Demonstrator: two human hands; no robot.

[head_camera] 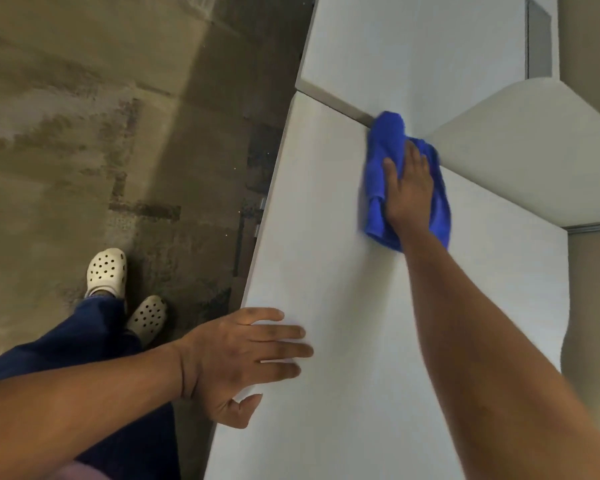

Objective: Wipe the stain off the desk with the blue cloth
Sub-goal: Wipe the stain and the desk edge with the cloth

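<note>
While right hand (pixel 409 192) presses crumpled fuzzy blue cloth (pixel 385 150), fingers flat | left hand (pixel 236 355) splayed on smooth desk (pixel 343 289)

— How's the light?
— Soft and even. The pale surface (pixel 361 306) is bright, and the floor (pixel 84 133) is dimmer.
— Shadows?
— Faint ones under the blue cloth (pixel 388 150).
— Sharpness?
— Slightly soft overall, with wide-angle bending of straight surface edges toward the frame's borders.

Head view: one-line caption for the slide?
Right hand presses the blue cloth flat on the white desk while the left hand braces near its edge.
</note>
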